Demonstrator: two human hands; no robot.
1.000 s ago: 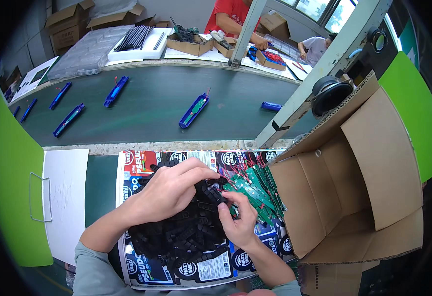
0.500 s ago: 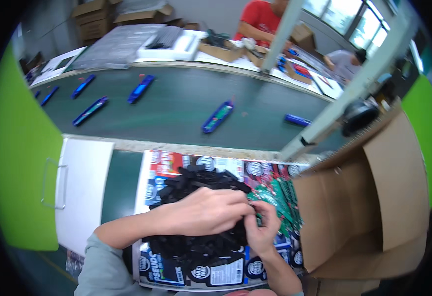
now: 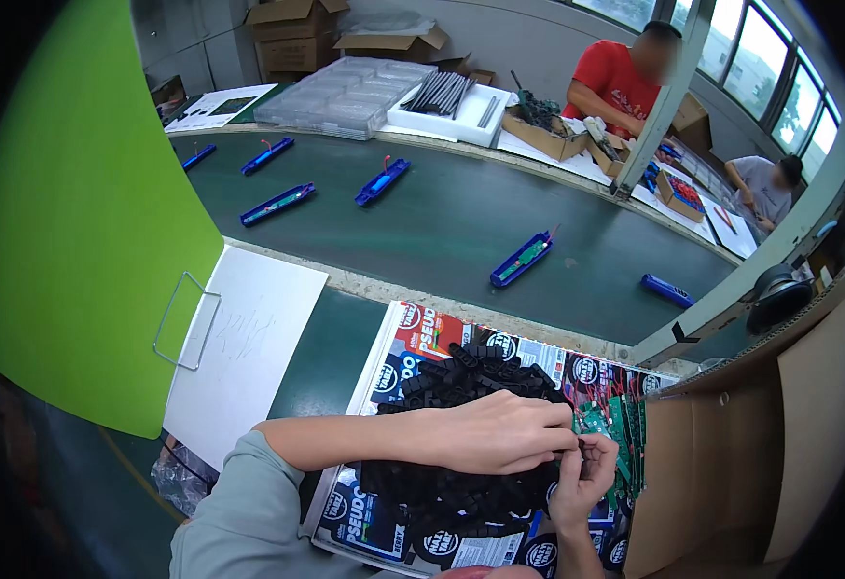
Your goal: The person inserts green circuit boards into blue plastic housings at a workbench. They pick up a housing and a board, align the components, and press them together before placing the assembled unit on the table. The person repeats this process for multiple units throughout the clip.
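**Both hands now pinch one small part over the pile**

Our left hand (image 3: 499,434) has slid right off the heap of small black plastic parts (image 3: 461,386) to meet our right hand (image 3: 586,473); fingertips together, clamped on one small black piece (image 3: 586,442) beside the green circuit boards (image 3: 615,425). We judge it fitting work.

Factory assembly line, small electronics. Long dark conveyor belt (image 3: 461,222) runs across room, carrying blue plastic casings (image 3: 522,259) spaced apart. Workbench near side: heap of small black plastic parts (image 3: 461,386) on printed sheet, green circuit boards (image 3: 615,425) beside it. Far side: clear plastic trays (image 3: 335,96), cardboard boxes (image 3: 292,24), two seated workers (image 3: 625,82) at bench. Green divider panel (image 3: 84,212) at left, windows (image 3: 779,68) behind.
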